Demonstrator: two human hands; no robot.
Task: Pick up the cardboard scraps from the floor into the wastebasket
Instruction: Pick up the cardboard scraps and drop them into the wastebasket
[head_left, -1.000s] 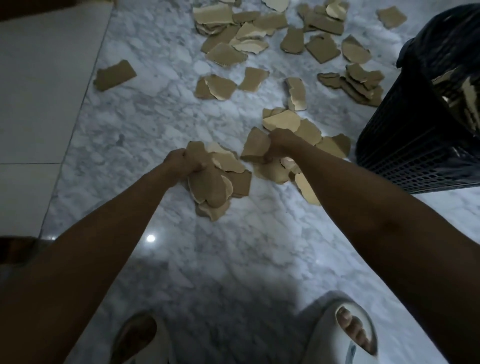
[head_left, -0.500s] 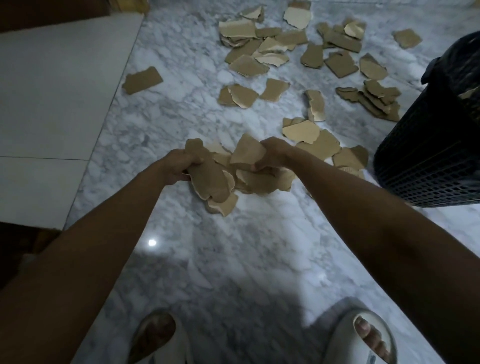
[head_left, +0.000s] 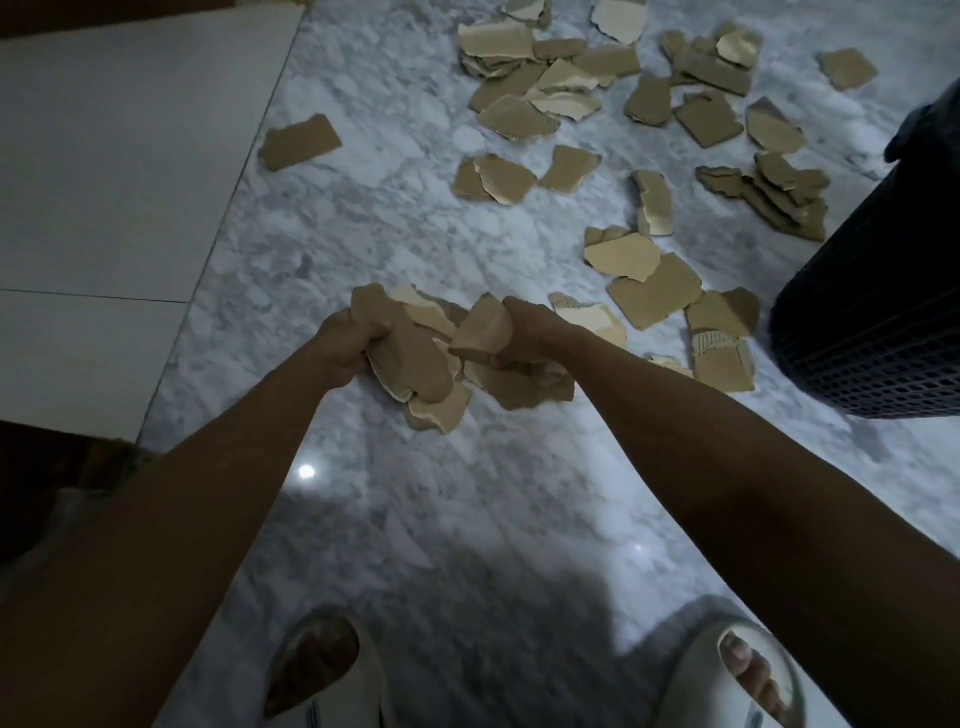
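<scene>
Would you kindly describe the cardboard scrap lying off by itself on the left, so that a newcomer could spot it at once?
Start at the seam where the plain white tiles meet the grey marble floor. Just on the marble side of that seam, toward the far end, lies the lone scrap. It is flat, brown and roughly rectangular, and unlike the overlapping pieces to its right, it touches no other scrap.

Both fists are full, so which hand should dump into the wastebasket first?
Right. The right hand grips scraps on the side nearer the wastebasket; the left hand would likely have to cross over.
</scene>
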